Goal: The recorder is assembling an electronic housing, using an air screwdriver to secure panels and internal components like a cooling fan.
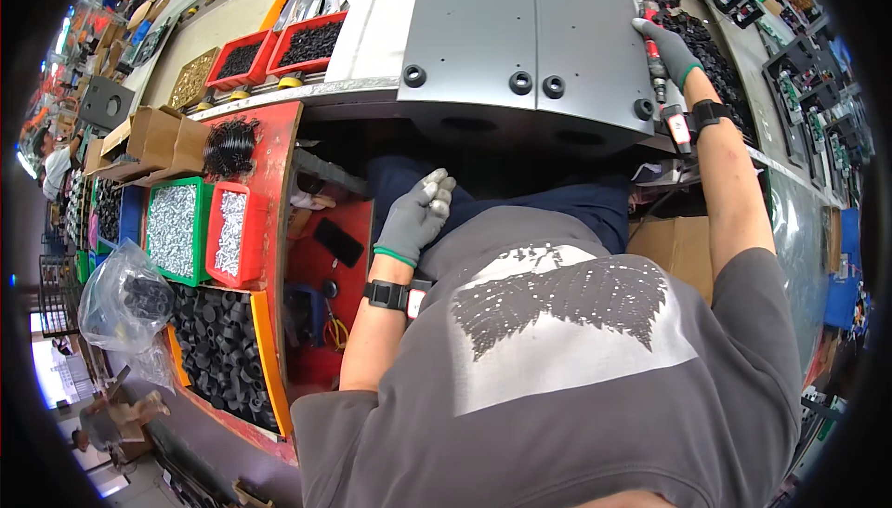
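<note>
Panel: flat grey metal plate with black round fittings (pixel 520 34), lying on the bench.
Right hand (pixel 671 51): gloved fingers wrapped around red-and-silver powered screwdriver (pixel 653 44), upright at the panel's right edge, likely for driving.
Left hand (pixel 415 215): fingers loosely curled, empty, below the panel.
Bins: red tray of silver screws (pixel 229 232), left of the panel, within reach.

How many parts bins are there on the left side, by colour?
Red bins: 3
Green bins: 1
Total: 4
</note>
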Tool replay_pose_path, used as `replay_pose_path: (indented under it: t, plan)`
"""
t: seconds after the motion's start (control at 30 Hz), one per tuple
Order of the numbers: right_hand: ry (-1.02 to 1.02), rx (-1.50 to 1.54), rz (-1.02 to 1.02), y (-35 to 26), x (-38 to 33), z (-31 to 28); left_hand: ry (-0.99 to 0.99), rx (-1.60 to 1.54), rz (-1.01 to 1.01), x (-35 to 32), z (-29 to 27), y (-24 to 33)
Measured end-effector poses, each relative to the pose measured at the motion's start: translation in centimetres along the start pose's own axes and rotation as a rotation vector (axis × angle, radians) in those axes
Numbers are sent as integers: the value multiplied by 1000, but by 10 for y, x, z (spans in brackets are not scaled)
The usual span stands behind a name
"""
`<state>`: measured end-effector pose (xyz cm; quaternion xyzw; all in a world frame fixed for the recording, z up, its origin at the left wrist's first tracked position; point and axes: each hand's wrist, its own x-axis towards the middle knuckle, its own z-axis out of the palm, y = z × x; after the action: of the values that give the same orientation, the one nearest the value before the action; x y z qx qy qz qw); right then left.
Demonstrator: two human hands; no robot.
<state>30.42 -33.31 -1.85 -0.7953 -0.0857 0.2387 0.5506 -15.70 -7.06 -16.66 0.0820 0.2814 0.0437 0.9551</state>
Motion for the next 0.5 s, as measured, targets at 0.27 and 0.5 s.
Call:
replay_pose_path:
  t: [0.27, 0.5]
  plan:
    - [95, -64, -54, -4, -11, 4, 57, 281, -54, -16, 7, -10]
    - [98, -98, 47, -3, -6, 4, 48, 270, -110, -16, 7, -15]
